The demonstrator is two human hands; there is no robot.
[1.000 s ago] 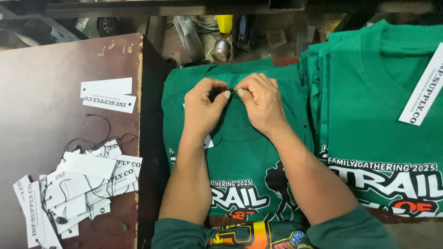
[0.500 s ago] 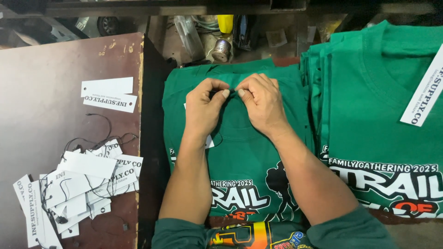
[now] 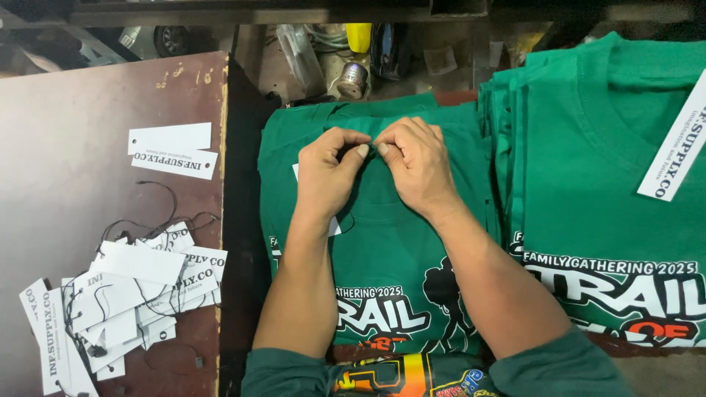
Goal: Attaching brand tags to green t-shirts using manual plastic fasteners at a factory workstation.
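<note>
Green printed T-shirt [image 3: 390, 242] lies flat; left hand [image 3: 327, 173] and right hand [image 3: 419, 165] pinch its collar, fingertips meeting; white tags [image 3: 125, 294] heaped on brown board [image 3: 73, 162]

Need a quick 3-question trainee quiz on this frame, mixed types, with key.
1. True or false: both hands meet at the collar of the green shirt.
2. Where does the heap of white tags lie? A) on the brown board B) on the shirt stack C) in a box
3. Fill in: the shirt stack beside the right hand carries one white ____.

Key: 1 true; 2 A; 3 tag. The left hand pinches with fingertips.
</note>
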